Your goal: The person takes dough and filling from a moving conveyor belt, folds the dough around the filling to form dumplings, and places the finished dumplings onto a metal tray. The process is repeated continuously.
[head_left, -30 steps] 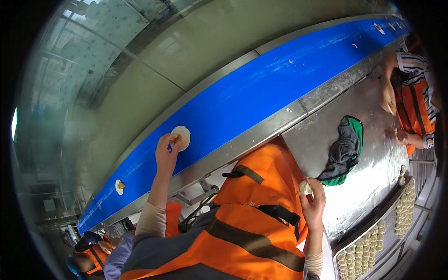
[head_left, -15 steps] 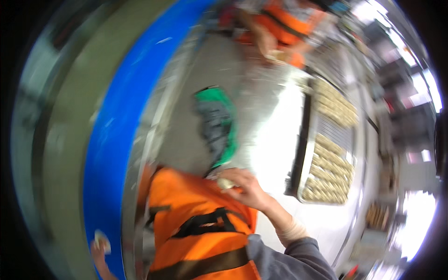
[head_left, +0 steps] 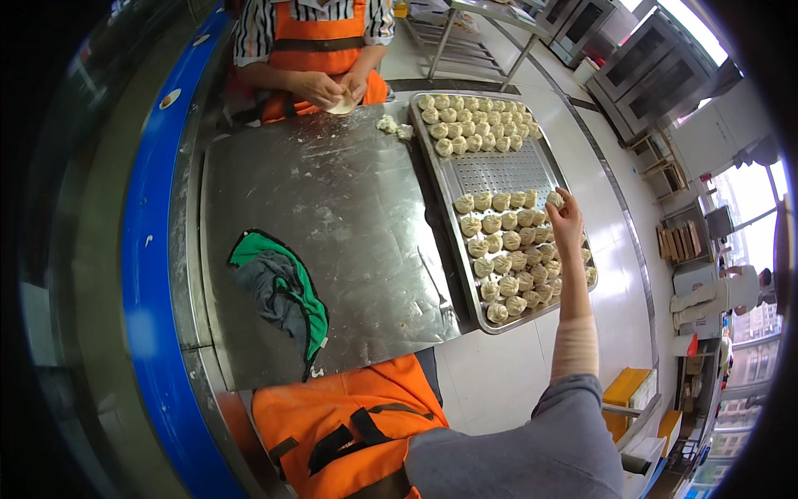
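My right hand (head_left: pixel 566 220) is stretched out over the far right edge of a perforated metal tray (head_left: pixel 499 175). Its fingertips pinch a small pleated dumpling (head_left: pixel 555 200), held just above the tray's bare middle strip. Rows of similar raw dumplings (head_left: pixel 509 286) fill the near part of the tray, and my forearm hides some of them. Another block of dumplings (head_left: pixel 480 125) covers the far part. My left hand is out of the picture.
A steel table (head_left: pixel 366 208) bears a green and grey cloth (head_left: pixel 287 291), a thin metal tool (head_left: pixel 434 274) and dough scraps (head_left: pixel 394 126). Opposite, a co-worker's hands (head_left: pixel 328 90) shape a wrapper. Along the left, a blue belt (head_left: pixel 141 274) carries wrappers (head_left: pixel 169 99).
My right hand has moved from beside my apron out to the tray, carrying the dumpling. My left hand, earlier over the belt with a pale piece, has left the picture. The view has turned.
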Demonstrator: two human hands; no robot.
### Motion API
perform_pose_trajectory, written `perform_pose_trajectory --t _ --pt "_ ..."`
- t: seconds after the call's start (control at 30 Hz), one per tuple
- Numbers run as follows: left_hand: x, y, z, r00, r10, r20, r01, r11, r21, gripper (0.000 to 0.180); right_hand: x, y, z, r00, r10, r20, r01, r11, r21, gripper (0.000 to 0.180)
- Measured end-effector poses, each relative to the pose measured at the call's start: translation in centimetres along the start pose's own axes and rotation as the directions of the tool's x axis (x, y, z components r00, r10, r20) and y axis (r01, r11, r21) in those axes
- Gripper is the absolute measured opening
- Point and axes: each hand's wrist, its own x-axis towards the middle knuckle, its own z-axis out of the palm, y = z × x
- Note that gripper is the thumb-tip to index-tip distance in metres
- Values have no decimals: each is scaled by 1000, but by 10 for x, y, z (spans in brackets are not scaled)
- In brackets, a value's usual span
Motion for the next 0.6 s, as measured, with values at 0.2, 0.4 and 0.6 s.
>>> perform_pose_trajectory --t 0.2,0.4,0.6 --pt "34 20 38 864 401 305 -344 912 -225 35 55 30 -7 970 -136 201 210 887 -410 47" --pt "28 92 151 838 374 398 -74 799 -597 38 67 16 22 941 130 311 113 748 -654 44" --pt "-5 152 232 730 359 582 190 711 -677 41 89 85 8 923 112 368 139 794 -592 75"
